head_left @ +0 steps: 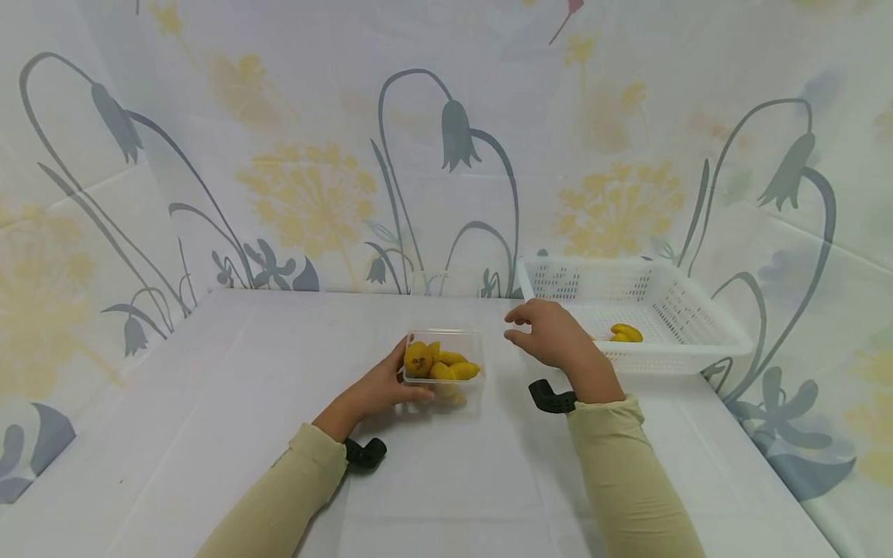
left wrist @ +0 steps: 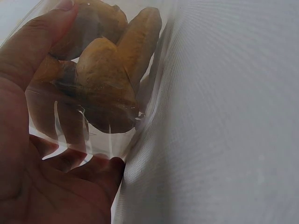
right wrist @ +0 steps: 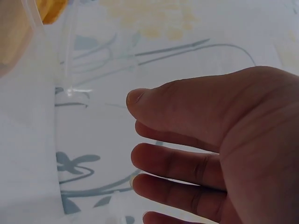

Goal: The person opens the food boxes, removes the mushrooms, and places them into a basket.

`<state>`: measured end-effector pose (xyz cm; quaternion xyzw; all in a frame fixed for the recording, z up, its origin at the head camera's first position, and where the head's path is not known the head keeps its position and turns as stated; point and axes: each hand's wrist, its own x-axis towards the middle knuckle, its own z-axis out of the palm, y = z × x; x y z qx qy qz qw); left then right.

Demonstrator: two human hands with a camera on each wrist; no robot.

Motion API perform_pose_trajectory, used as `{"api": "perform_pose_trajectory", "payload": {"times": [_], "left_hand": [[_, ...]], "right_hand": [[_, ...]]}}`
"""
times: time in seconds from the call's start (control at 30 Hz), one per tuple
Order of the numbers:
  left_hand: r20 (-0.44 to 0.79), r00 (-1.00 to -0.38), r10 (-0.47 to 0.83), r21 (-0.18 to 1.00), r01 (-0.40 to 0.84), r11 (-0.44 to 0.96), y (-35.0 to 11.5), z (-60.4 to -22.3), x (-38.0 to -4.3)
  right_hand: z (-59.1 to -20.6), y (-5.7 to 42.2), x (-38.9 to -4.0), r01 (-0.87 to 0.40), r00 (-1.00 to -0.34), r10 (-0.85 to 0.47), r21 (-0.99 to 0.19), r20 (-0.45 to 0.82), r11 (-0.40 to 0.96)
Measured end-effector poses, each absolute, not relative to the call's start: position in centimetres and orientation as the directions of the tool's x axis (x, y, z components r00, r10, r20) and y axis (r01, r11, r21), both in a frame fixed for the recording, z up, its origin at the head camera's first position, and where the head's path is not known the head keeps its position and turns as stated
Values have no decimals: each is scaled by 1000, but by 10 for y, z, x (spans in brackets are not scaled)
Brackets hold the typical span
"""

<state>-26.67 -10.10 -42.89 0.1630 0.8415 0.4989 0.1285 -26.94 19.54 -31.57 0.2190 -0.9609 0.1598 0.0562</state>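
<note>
A clear plastic box (head_left: 470, 395) stands on the table in the head view, with several yellow fruit-like pieces (head_left: 418, 360) inside. Some are rounded, others long and tapered; the left wrist view shows long pieces (left wrist: 105, 84) through the clear wall. My left hand (head_left: 382, 390) grips the box at its left side, thumb along the near wall and fingers round the far side. To the right of the box my right hand (head_left: 551, 333) is raised, overlapping the basket's left corner. Its fingers (right wrist: 177, 163) are loosely bent and hold nothing, with the thumb above them in the right wrist view.
A white perforated basket (head_left: 670, 360) stands at the back right with yellow pieces (head_left: 625, 333) in it. Behind the box, a faint clear plastic piece (head_left: 446, 284) shows against the flower-printed backdrop (head_left: 307, 194). A white cloth (head_left: 230, 372) covers the table.
</note>
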Motion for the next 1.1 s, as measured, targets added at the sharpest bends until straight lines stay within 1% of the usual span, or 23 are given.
{"api": "perform_pose_trajectory", "payload": {"times": [0.3, 0.6, 0.8, 1.1], "left_hand": [[-57, -915, 400, 885, 140, 445, -102, -427, -265], [-63, -920, 386, 886, 127, 446, -100, -427, -266], [-49, -915, 400, 889, 142, 434, -100, -427, -267], [-60, -918, 393, 881, 136, 454, -101, -428, -266]], "right_hand": [[-315, 176, -263, -455, -890, -428, -280, 155, 845], [-321, 160, -258, -550, -835, -515, -286, 193, 785], [-324, 151, -255, -599, -801, -563, -261, 204, 757], [-332, 137, -253, -594, -803, -576, -280, 152, 754]]}}
